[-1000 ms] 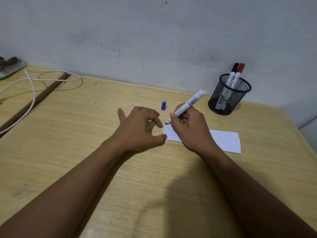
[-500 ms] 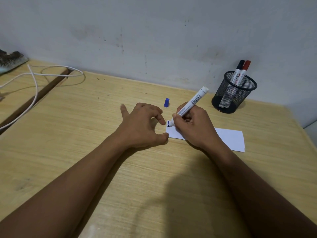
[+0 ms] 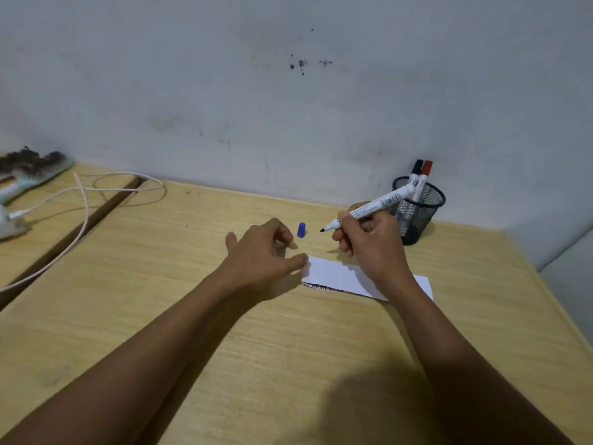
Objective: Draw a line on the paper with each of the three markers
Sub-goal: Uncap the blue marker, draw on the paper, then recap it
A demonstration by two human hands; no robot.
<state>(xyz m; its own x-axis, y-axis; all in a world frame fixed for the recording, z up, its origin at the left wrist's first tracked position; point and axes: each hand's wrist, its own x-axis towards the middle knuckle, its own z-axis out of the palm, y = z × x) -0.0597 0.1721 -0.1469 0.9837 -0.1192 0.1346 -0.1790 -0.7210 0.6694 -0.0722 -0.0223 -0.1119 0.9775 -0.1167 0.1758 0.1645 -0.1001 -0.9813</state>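
Observation:
A white strip of paper (image 3: 340, 277) lies on the wooden desk (image 3: 160, 284), with a dark line along its near left edge. My right hand (image 3: 369, 242) grips an uncapped white marker (image 3: 375, 205), its dark tip lifted off the paper and pointing left. The marker's blue cap (image 3: 301, 229) stands on the desk just left of that tip. My left hand (image 3: 266, 255) rests curled on the desk, thumb tip touching the paper's left end. A black-capped marker (image 3: 416, 171) and a red-capped marker (image 3: 425, 173) stand in the black mesh cup (image 3: 420, 213).
The mesh cup stands at the back right against the wall, right behind my right hand. A white cable (image 3: 83, 213) loops over the left of the desk across a dark gap. A brush-like object (image 3: 32, 168) lies at the far left. The desk's right edge runs diagonally.
My right hand has lifted the marker off the paper's left end and moved it back and right. A dark line now shows on the paper's near edge. The view tilted up.

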